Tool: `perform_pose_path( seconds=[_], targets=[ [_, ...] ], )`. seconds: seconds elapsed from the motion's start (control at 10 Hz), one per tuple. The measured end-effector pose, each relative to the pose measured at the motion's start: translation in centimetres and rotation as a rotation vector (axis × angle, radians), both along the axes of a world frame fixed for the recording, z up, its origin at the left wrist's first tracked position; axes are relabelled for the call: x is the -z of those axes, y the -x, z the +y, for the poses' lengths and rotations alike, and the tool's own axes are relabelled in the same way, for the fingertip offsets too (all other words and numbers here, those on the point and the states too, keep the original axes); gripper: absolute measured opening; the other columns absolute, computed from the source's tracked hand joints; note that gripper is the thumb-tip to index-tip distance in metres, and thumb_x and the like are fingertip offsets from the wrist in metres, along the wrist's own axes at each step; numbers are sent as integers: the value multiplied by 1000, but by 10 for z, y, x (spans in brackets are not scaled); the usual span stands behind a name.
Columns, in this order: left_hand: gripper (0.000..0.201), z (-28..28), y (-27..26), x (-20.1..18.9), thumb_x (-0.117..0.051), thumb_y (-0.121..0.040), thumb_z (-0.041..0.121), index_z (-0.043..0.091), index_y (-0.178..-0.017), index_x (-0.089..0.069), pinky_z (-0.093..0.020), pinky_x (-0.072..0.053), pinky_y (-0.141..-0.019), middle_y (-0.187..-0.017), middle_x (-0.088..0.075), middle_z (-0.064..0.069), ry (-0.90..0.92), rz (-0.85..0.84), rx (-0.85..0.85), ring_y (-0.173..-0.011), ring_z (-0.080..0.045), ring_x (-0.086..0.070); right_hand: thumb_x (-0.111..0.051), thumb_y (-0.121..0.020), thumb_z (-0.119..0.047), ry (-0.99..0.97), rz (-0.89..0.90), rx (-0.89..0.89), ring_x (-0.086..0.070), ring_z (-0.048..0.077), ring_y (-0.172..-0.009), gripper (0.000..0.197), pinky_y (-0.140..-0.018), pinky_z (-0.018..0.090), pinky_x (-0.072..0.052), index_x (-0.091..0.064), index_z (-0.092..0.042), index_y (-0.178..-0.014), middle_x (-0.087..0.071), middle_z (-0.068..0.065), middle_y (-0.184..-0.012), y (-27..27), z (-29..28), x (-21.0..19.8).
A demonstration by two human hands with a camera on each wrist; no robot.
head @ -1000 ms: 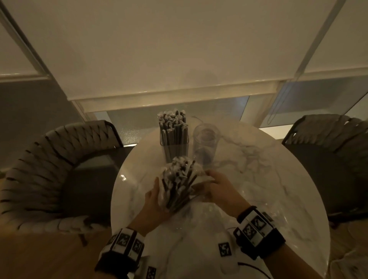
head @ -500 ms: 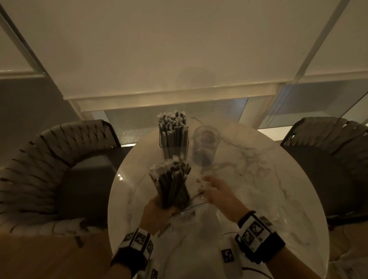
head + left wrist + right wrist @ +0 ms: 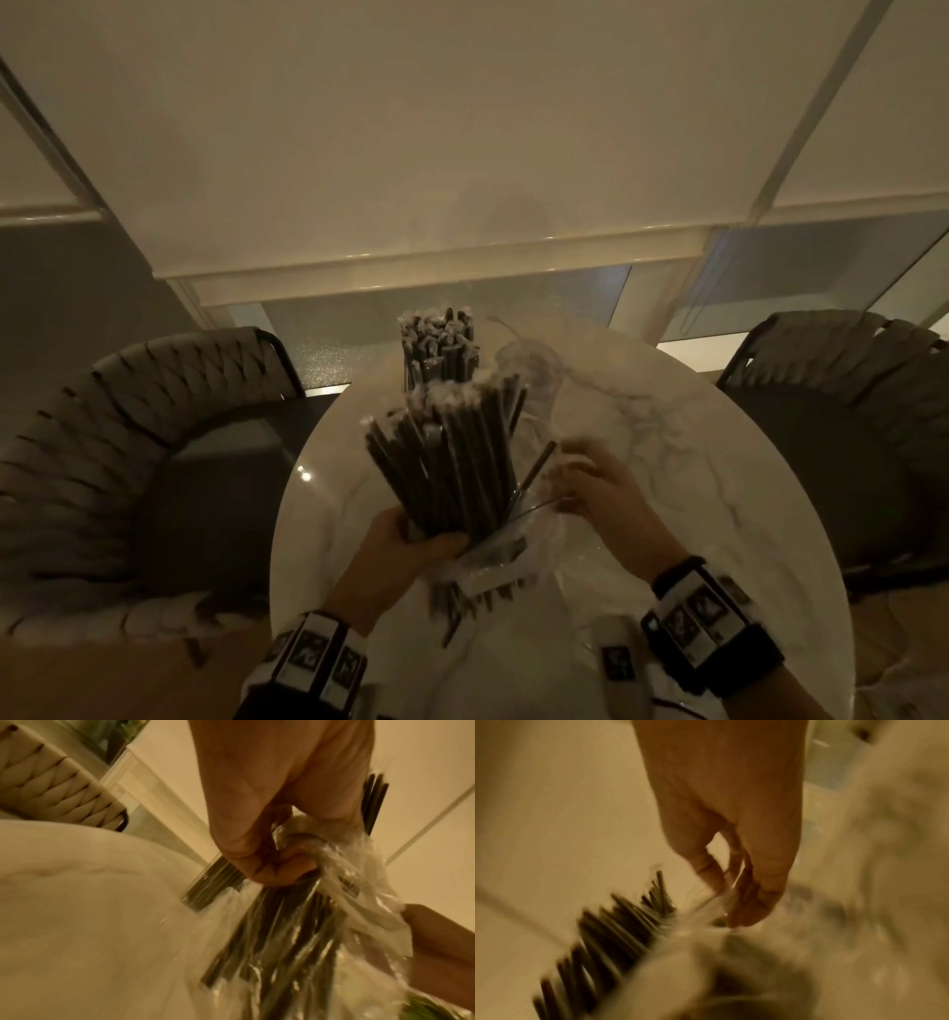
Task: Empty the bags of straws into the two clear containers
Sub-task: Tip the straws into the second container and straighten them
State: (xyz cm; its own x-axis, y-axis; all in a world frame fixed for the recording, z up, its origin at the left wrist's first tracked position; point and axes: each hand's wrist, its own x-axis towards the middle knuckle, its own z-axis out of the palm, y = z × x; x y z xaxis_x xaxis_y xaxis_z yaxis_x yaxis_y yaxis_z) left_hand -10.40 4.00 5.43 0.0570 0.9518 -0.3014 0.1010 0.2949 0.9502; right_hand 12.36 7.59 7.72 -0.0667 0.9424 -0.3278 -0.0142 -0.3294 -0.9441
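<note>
My left hand (image 3: 436, 545) grips a bundle of dark straws (image 3: 452, 462) near its lower end and holds it upright above the table. The clear plastic bag (image 3: 508, 560) hangs crumpled around the bundle's bottom. In the left wrist view my left hand (image 3: 277, 866) is curled round the straws (image 3: 282, 933) and some bag film (image 3: 359, 882). My right hand (image 3: 570, 473) pinches the bag's edge just right of the bundle; the right wrist view, blurred, shows my right hand (image 3: 731, 902) on the film. Behind stand a clear container full of straws (image 3: 439, 354) and an empty clear container (image 3: 534, 365).
The round white marble table (image 3: 693, 488) has woven chairs at the left (image 3: 128, 437) and the right (image 3: 847, 411). More crumpled clear plastic lies on the table's near side, between my wrists. A wall and window frame stand behind the table.
My left hand has raised the straw bundle from a tilt to upright and closer to me. The bag has slid down toward the bundle's bottom while my right hand keeps hold of its edge.
</note>
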Motion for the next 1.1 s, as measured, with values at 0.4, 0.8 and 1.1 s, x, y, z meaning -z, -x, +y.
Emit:
perform_pose_path(
  seconds=[0.4,0.8,1.1],
  targets=[
    [34,44,-52,-76,-48,-88,38,31,-121,-49,-33,-60,-70,-99,-68,-3,-233,-262,75,-82,-21,-71,-60,-80,-21,-178,166,33,-70,28,-80,36,-66,27,-57,-65,11,-97,-72,22,-93,-36,-6,-39],
    [51,98,-76,-113,-73,-67,48,34,-110,-50,-29,-51,-94,-123,-57,6,-452,-2,331,-110,-7,-60,-56,-77,-62,-249,-56,-271,-61,18,-113,62,-96,37,-51,-54,-25,-127,-62,2,-124,-54,78,-89],
    [4,176,-47,-161,-65,-85,15,18,-88,-64,-9,-46,-59,-75,-67,10,-315,336,306,-59,3,-57,-77,-59,-55,0,33,-791,-60,0,-72,34,-74,15,-51,-67,-45,-90,-69,-17,-88,-78,156,-146]
  ],
)
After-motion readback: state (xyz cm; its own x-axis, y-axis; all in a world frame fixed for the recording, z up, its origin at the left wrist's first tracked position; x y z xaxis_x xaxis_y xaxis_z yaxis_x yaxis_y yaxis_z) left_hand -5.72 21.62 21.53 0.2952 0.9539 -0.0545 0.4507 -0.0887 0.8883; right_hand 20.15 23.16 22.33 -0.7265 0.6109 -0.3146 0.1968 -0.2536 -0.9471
